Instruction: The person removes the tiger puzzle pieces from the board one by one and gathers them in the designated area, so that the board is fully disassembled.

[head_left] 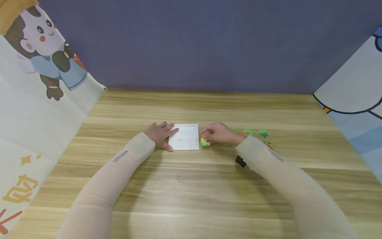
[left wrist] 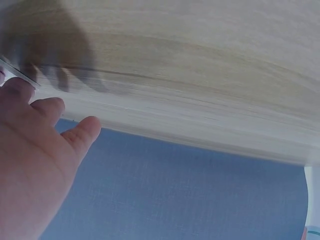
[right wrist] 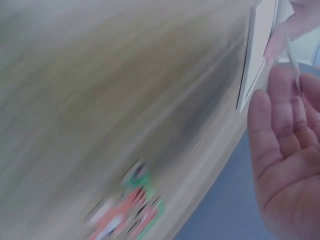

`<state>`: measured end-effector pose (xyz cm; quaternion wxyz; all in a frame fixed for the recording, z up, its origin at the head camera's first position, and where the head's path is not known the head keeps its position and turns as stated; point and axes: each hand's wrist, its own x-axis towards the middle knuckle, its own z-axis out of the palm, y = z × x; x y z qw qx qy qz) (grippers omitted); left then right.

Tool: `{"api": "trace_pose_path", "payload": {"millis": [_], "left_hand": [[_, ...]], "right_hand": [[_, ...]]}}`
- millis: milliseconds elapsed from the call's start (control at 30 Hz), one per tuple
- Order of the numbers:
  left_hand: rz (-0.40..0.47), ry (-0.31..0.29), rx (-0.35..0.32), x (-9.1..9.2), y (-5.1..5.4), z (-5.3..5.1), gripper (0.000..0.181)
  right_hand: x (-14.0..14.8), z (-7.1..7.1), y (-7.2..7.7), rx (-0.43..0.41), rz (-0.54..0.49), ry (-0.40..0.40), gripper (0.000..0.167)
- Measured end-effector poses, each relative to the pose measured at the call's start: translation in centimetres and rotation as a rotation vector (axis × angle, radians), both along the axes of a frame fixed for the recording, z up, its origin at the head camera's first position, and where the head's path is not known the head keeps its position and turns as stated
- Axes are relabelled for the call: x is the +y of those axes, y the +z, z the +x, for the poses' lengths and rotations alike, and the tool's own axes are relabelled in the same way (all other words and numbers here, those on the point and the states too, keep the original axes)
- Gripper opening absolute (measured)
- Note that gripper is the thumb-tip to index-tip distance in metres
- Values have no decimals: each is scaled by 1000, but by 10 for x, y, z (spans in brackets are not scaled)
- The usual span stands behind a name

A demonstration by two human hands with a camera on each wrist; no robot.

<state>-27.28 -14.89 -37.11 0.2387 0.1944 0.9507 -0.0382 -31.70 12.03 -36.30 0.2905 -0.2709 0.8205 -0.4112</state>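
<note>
A white square puzzle tray (head_left: 184, 141) lies flat on the table. Along its left side rests my left hand (head_left: 160, 135), fingers spread; in the left wrist view that hand (left wrist: 37, 155) shows several fingers, with only a sliver of the tray edge. Just beyond the tray's right side, my right hand (head_left: 220, 132) pinches a yellow-green jigsaw piece (head_left: 205, 142) between thumb and fingers. The right wrist view shows this piece (right wrist: 293, 65) edge-on, held at the fingertips.
More jigsaw pieces (head_left: 248, 132) in green and orange lie on the wooden table (head_left: 185, 192) to the right, partly behind my right forearm. A small black object (head_left: 240, 161) sits at the right wrist. A dark blue panel (head_left: 191, 46) stands along the table's back edge.
</note>
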Motion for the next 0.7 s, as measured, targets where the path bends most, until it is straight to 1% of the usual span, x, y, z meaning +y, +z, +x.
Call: {"api": "trace_pose_path", "payload": {"millis": [133, 333, 433, 567, 633, 700], "left_hand": [[11, 2, -11, -1, 0, 0, 93], [35, 11, -31, -1, 2, 1, 93], [43, 9, -32, -2, 1, 1, 93], [39, 3, -27, -5, -3, 0, 94], [38, -2, -23, -6, -5, -1, 94], [42, -6, -20, -6, -4, -1, 95]], "right_hand": [[20, 0, 2, 1, 13, -27, 30], [49, -3, 4, 23, 90, -61, 33], [60, -4, 3, -1, 84, -69, 34], [71, -3, 2, -32, 54, -73, 34], [76, -3, 3, -34, 51, -74, 34], [80, -2, 4, -28, 53, -71, 34]]}}
